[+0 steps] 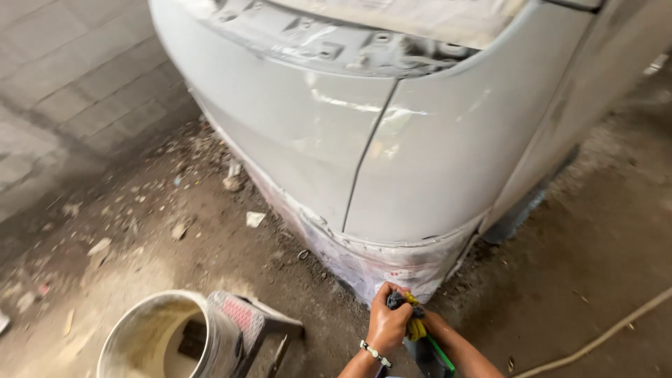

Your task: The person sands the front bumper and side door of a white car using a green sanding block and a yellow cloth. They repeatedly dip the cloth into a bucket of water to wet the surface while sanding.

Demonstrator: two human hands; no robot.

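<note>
Hands low at lower corner of primed car bumper (301, 133): left hand (387, 323) with fingers curled tight around dark-and-yellow tool (413, 320), right hand (427, 320) mostly hidden behind it, grip not discernible. One bucket (143, 336), one stool (255, 323) at left. Open dirt floor (581, 266) to right.

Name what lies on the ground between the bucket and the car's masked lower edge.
In the head view, a small stool stands beside the bucket; past it only dirt reaches the masked lower edge.

The masked bumper (364, 262) blocks ahead, bucket (157, 336) and stool (255, 325) crowd the left, bare ground lies open rightward
</note>
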